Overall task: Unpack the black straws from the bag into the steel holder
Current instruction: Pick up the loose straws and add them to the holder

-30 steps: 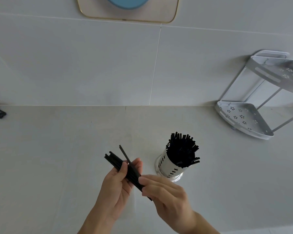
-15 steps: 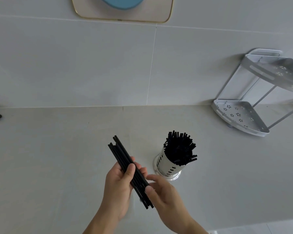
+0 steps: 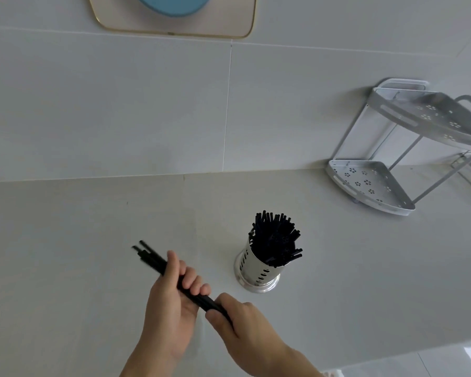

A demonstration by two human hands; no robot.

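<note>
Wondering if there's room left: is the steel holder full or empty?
Nearly full. The steel holder stands upright, packed with black straws fanning out above its rim. How much room remains cannot be told.

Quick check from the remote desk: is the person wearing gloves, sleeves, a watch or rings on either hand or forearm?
Nothing worn shows. The left hand and right hand are bare, with no gloves, rings or watch visible, and both forearms are uncovered down to the frame's bottom edge. No sleeve enters the head view.

Soft even daylight, wide-angle edge distortion.
</note>
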